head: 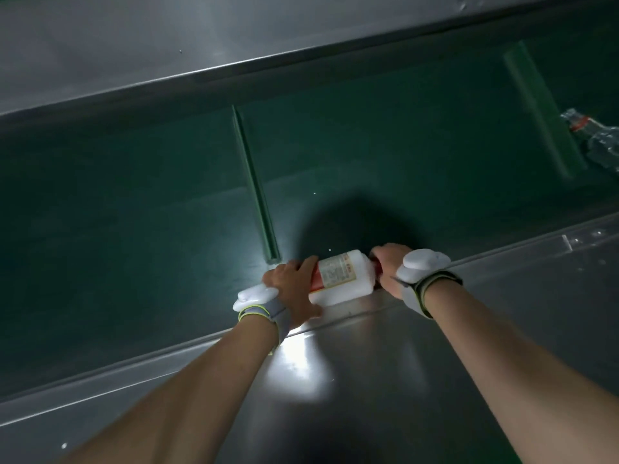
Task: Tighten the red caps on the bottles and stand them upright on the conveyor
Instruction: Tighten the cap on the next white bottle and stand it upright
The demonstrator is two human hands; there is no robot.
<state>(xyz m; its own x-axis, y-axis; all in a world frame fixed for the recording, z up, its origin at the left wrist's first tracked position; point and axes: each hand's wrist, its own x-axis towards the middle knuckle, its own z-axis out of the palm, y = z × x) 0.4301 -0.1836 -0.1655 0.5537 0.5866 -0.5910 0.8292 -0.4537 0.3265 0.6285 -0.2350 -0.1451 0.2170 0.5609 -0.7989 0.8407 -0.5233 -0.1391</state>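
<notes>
Bottle: a white bottle (341, 279) with a red-and-white label lay on its side, held at the near edge of the green conveyor belt (134, 195), just above the steel ledge (335, 380); its base pointed left and its neck right
Left hand: the left hand (291, 286) was wrapped around the base end of the bottle; fingers curled over the top, thumb underneath along the near side
Right hand: the right hand (388, 266) was closed over the neck end; a sliver of the red cap (376, 264) showed at the edge of the palm, the rest hidden by the fingers; whether the cap was fully seated I could not tell
Wrists: each wrist carried a grey strap with a white rounded device; left device (256, 296), right device (423, 264)
Belt: a raised green cleat (256, 185) crossed the belt just left of the hands; a second cleat (542, 112) stood further right
Other bottle: a clear bottle (599, 142) with a red band at its neck lay tipped over at the far right edge, beyond the second cleat; blurred
Far side: a steel wall (201, 38) ran along the belt's far edge
</notes>
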